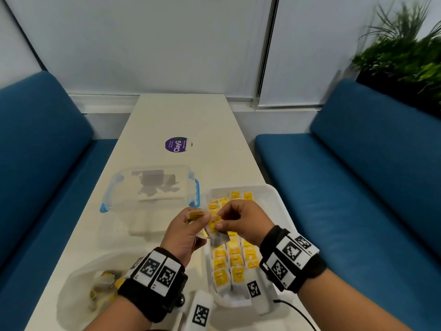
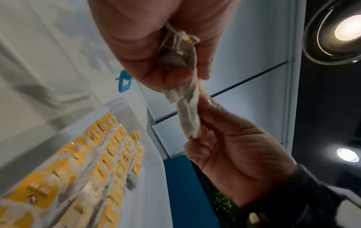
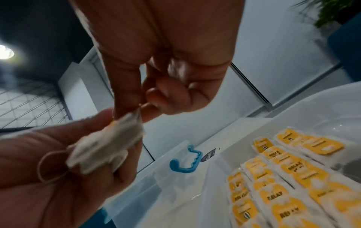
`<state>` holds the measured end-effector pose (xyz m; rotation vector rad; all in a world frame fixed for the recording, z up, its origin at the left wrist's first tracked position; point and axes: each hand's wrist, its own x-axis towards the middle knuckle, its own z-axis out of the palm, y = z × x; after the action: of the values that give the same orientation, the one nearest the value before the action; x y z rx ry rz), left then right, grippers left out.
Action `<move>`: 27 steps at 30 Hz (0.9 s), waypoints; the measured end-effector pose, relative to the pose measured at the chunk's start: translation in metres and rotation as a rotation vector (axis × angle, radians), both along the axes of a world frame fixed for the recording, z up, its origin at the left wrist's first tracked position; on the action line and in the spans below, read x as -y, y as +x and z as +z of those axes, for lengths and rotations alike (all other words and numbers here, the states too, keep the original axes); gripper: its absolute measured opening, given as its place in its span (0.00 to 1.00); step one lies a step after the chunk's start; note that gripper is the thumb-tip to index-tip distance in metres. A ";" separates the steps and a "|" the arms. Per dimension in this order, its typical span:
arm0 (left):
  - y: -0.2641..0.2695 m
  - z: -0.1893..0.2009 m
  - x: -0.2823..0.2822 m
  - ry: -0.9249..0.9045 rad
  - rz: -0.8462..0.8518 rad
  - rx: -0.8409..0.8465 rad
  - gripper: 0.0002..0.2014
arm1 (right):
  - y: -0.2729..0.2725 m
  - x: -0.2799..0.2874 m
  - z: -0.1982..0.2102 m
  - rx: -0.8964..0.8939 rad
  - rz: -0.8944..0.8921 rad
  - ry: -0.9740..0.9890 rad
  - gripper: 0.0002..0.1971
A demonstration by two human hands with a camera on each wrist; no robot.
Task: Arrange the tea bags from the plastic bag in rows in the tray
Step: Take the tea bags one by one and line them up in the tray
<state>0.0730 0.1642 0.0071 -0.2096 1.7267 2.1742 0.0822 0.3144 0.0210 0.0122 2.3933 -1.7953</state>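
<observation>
**Two hands on a small bunch of tea bags above the tray**

We see both hands raised over the near-middle of the tray (image 1: pixel 274 201), working on the same small bunch of tea bags (image 1: pixel 211 225). The left hand (image 1: pixel 185 232) has its fingers (image 2: pixel 175 75) curled round the bunch, gripping it with loose strings trailing across the palm; we cannot count how many bags are in it. The right hand (image 1: pixel 241 222) pinches the end of one bag from that bunch between thumb and forefinger, its other fingers (image 3: pixel 175 92) curled in.

Beneath them the tray sits on the right of the tabletop (image 1: pixel 186 115), holding three rows of yellow-tagged tea bags lying flat and overlapping. In the head view we count about four per row at the near end and six or so at the far end, with the hands hiding the middle.

One plastic bag (image 1: pixel 81 290) lies at the near left with several more tea bags inside, too bunched to count. One clear container (image 1: pixel 152 187) with blue clips stands just left of the tray. One purple round sticker (image 1: pixel 176 144) lies further along the tabletop.
</observation>
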 end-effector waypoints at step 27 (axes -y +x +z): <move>-0.013 -0.024 -0.008 0.111 0.144 0.227 0.05 | -0.056 -0.098 -0.007 0.228 -0.114 0.457 0.08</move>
<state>0.0599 0.1720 -0.0165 -0.5445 1.5030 2.2396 0.0263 0.4127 0.0144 0.3877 2.6106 -1.1685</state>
